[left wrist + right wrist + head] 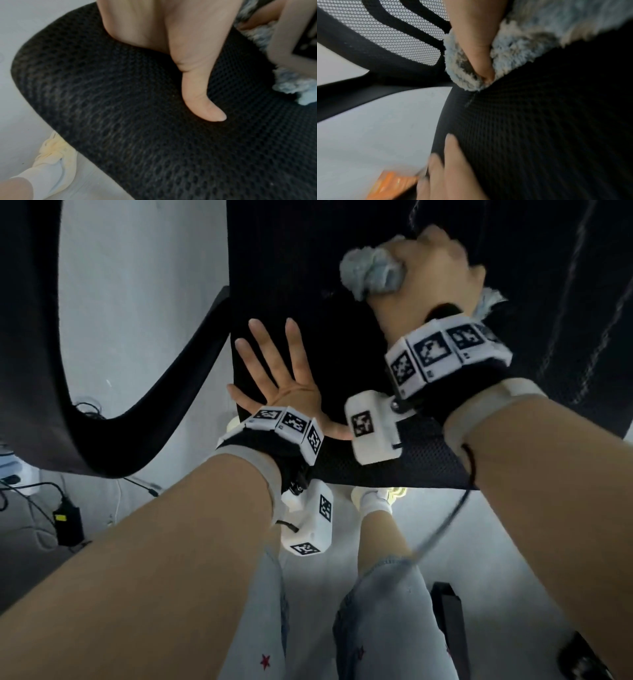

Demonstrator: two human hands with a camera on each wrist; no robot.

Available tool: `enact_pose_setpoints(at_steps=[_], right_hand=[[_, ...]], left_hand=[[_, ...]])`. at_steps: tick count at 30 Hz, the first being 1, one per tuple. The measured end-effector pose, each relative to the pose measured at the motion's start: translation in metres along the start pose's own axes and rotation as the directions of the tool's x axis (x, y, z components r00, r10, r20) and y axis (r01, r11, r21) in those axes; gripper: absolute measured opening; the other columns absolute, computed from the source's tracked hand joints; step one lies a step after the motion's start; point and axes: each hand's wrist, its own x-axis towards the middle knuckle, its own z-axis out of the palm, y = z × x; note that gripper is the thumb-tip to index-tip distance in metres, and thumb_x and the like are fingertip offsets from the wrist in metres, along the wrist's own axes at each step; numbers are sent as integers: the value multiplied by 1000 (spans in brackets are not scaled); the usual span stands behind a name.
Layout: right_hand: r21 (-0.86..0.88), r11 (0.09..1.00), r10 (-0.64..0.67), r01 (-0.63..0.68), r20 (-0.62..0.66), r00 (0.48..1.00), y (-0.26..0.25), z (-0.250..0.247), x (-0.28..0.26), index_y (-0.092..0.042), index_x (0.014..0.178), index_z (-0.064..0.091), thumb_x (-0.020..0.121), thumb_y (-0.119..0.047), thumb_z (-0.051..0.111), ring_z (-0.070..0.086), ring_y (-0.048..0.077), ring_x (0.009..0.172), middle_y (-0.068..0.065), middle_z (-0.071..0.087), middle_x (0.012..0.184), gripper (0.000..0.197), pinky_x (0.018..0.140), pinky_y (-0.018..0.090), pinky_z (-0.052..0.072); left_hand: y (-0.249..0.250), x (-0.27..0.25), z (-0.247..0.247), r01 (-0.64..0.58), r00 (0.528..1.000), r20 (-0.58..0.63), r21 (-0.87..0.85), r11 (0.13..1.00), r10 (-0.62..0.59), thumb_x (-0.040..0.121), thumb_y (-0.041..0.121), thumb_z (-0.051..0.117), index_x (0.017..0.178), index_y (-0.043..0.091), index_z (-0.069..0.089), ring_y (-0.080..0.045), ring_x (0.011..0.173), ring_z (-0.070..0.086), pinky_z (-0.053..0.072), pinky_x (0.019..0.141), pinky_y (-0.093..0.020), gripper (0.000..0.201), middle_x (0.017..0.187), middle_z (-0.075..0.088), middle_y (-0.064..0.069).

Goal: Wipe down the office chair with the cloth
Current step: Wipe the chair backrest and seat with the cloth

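Observation:
A black mesh office chair seat (pixel 329 364) fills the middle of the head view. My left hand (pixel 274 371) lies flat on the seat's left part with fingers spread; its thumb (pixel 204 100) rests on the mesh (pixel 137 121). My right hand (pixel 428 278) grips a bunched fluffy grey-blue cloth (pixel 370 273) and holds it against the seat farther back. In the right wrist view the thumb (pixel 479 54) digs into the cloth (pixel 513 51), which touches the seat fabric (pixel 539 128). The left fingertips (pixel 452 155) show at that view's bottom.
The chair's curved black armrest (pixel 154 419) arcs at the left, and the mesh backrest (pixel 393 33) stands behind the seat. Cables and a power brick (pixel 68 522) lie on the pale floor at left. My feet in pale shoes (pixel 56 159) stand under the seat's front edge.

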Motion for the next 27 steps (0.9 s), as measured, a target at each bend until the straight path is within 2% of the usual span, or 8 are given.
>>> enact_pose_setpoints(at_steps=[3, 7, 10, 13, 19, 21, 24, 27], right_hand=[[-40, 992, -114, 120, 113, 987, -9, 6, -37, -24, 114, 57, 82, -25, 53, 48, 35, 110, 11, 54, 115, 33, 92, 49, 33], [46, 928, -370, 370, 227, 901, 3, 12, -101, -27, 82, 71, 48, -21, 78, 61, 30, 73, 4, 62, 75, 35, 70, 50, 45], [-7, 943, -323, 334, 237, 916, -6, 6, -69, -28, 96, 67, 68, -26, 67, 56, 33, 95, 7, 60, 96, 28, 85, 51, 37], [33, 983, -184, 181, 98, 978, -14, 9, -35, -33, 113, 59, 84, -31, 51, 45, 30, 112, 3, 53, 115, 30, 95, 46, 29], [72, 971, -236, 229, 111, 965, 5, 14, -90, -27, 91, 69, 66, -29, 41, 61, 32, 79, 6, 63, 82, 37, 73, 47, 43], [47, 966, -257, 253, 153, 954, 15, 17, -101, -28, 89, 70, 63, -28, 55, 61, 30, 75, 4, 62, 78, 30, 71, 44, 43], [24, 985, -173, 172, 84, 981, -2, 11, -69, -30, 93, 68, 73, -30, 59, 58, 33, 86, 6, 62, 88, 23, 79, 48, 38], [62, 992, -117, 114, 39, 992, -25, 2, -11, -31, 110, 60, 87, -29, 47, 46, 31, 113, 7, 54, 117, 27, 95, 47, 29]], left_hand=[[0, 1, 4, -1, 1000, 7, 17, 1000, 1, 48, 57, 80, 137, 22, -32, -38, 135, -29, -11, 102, -68, 147, 145, -38, -16], [-3, 1, 10, -9, 996, -87, 12, 1000, 10, 66, 47, 75, 132, 27, -40, -36, 137, -26, -10, 104, -66, 134, 128, -59, -7], [1, -3, 8, -8, 998, -55, 36, 999, 10, 44, 64, 77, 138, 22, -29, -39, 137, -25, -11, 102, -66, 148, 148, -31, -19], [1, 1, 6, 7, 999, -33, 44, 999, -6, 43, 62, 79, 137, 21, -31, -40, 136, -28, -9, 102, -67, 151, 147, -32, -18], [3, -4, 6, -4, 995, -98, 17, 1000, 5, 42, 71, 73, 140, 20, -25, -38, 139, -21, -8, 104, -64, 147, 150, -25, -18], [4, -8, 8, -2, 989, -150, 0, 1000, 2, 39, 78, 68, 140, 22, -23, -37, 140, -19, -8, 104, -64, 147, 152, -20, -18], [2, -5, 7, 0, 998, -69, 29, 1000, 2, 39, 68, 75, 139, 21, -28, -37, 138, -25, -12, 101, -64, 150, 150, -28, -18], [1, 1, 4, 14, 1000, -10, 17, 1000, -13, 68, 37, 76, 139, 19, -29, -36, 136, -29, -12, 103, -65, 127, 148, -33, -13]])
